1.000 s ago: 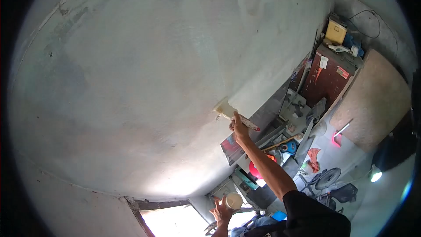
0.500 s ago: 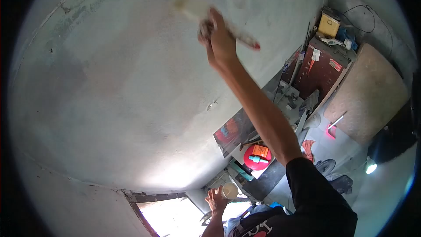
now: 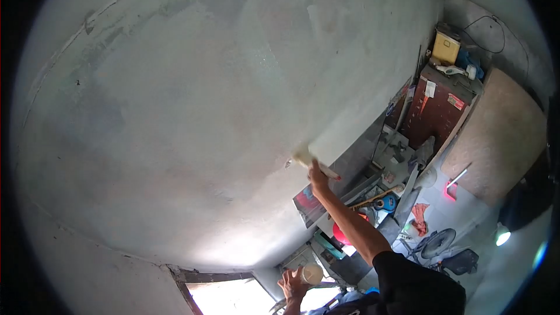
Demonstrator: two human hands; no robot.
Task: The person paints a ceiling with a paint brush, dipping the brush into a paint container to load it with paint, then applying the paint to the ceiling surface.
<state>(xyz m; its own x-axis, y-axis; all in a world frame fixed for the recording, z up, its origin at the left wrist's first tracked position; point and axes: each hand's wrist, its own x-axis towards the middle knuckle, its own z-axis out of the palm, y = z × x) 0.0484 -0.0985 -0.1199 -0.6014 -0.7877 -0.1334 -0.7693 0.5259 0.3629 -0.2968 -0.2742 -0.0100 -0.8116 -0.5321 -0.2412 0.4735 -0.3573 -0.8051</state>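
Note:
My right hand (image 3: 318, 178) is closed round the handle of a wide paint brush (image 3: 304, 156), whose pale bristles are at the grey-green wall (image 3: 192, 122), beside a small chipped spot (image 3: 288, 164). The red tip of the handle sticks out on the right of the hand. Low in the view, my left hand (image 3: 293, 283) holds a round container (image 3: 311, 274) with something pale in it, fingers wrapped round its side.
A dark red cabinet (image 3: 434, 108) bears a yellow container (image 3: 445, 47). A large brown board (image 3: 496, 134) leans beside it. A pink dustpan (image 3: 450, 191), a fan (image 3: 437, 243) and a lit bulb (image 3: 503, 235) are at the right. A bright window (image 3: 230, 297) lies below the wall.
My right hand has come down the wall with the brush, from near the top to beside the chipped spot. My left hand still holds the container, slightly lower in the view.

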